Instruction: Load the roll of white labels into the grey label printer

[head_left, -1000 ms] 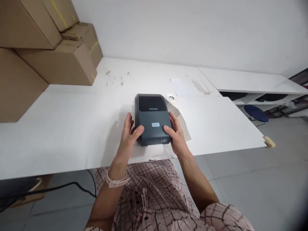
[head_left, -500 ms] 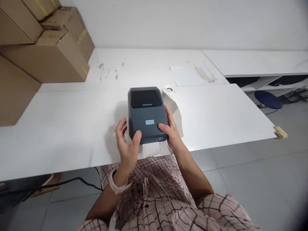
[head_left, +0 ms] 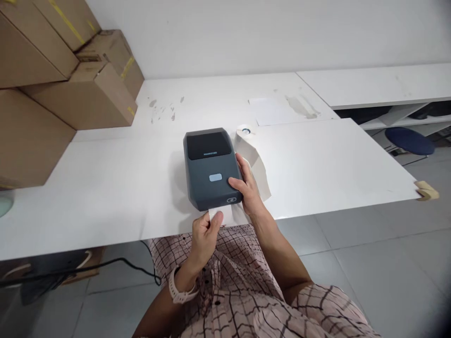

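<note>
A dark grey label printer [head_left: 204,171] with a black window and a light blue button sits near the front edge of the table. My right hand [head_left: 248,188] grips its right side, thumb on top and fingers along the side. From the printer's front comes a white label strip [head_left: 227,215], hanging toward the table edge. My left hand [head_left: 207,232] pinches the left part of this strip between thumb and curled fingers. Behind and right of the printer lies a roll of labels [head_left: 244,130], its loose backing paper [head_left: 260,171] curling forward past my right hand.
Cardboard boxes [head_left: 88,94] are stacked at the left end of the white table [head_left: 317,169]. A paper sheet [head_left: 269,111] lies toward the back. To the right are a blue stool [head_left: 410,141] and a tape roll [head_left: 427,190] at the table corner. A black cable [head_left: 123,260] hangs below.
My left hand has left the printer's left side, moved down and closed on the label strip. My right hand keeps its hold. The view has shifted slightly.
</note>
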Available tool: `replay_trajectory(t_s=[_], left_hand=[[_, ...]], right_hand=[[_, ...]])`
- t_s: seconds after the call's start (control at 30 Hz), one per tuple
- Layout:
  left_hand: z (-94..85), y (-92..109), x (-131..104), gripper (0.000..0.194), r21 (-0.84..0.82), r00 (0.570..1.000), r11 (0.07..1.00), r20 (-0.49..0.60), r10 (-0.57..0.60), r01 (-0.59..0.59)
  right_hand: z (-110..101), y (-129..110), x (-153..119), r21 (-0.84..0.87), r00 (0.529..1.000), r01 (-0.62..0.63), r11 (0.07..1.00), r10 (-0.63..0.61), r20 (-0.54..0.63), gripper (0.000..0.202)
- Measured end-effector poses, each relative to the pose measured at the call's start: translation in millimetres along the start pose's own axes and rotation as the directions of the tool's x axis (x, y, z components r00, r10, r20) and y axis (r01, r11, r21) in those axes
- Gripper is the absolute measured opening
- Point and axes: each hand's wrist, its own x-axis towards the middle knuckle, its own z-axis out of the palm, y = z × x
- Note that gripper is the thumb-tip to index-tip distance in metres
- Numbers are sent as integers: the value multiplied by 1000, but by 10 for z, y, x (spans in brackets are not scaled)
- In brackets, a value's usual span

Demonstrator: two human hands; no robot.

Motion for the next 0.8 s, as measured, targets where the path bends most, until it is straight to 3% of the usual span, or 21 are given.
replay_trajectory(t_s=[0.07, 0.13, 0.23, 0.33, 0.47, 0.53, 0.6, 0.73, 0.8], left_hand=[[-24, -49, 2, 49, 79, 998, 995, 16, 57, -58], [-63, -98, -6, 47, 89, 996, 994, 64, 63, -69], [-154, -144, -36, 47, 89, 994, 993, 89, 65, -73], [-291, -117, -50, 50, 94, 994, 990, -37, 106, -102], [-460, 25, 74, 45, 82, 936, 983, -299, 184, -167], [-477, 79, 168, 37, 72, 872, 965, -416, 258, -251], [-439, 90, 231, 32, 53, 843, 947, -442, 307, -317], [-315, 45, 227, 55, -39, 920, 943, -236, 312, -330], [-297, 67, 228, 58, -56, 915, 928, -200, 352, -369]], right_hand=[[5, -60, -23, -117, 998, 62, 991, -64, -16, 76], [20, -160, -62, -333, 971, 194, 923, -229, -69, 67], [60, -340, -124, -594, 852, 447, 669, -520, 55, 65], [119, -471, -157, -664, 777, 577, 476, -571, 265, 70], [202, -532, -157, -737, 774, 568, 367, -542, 326, 51], [206, -527, -164, -736, 793, 556, 385, -511, 332, 39], [164, -496, -197, -700, 822, 542, 465, -466, 326, 35], [-15, -335, -338, -557, 909, 408, 723, -378, 176, 54], [-87, -261, -391, -467, 951, 298, 833, -301, 69, 62]])
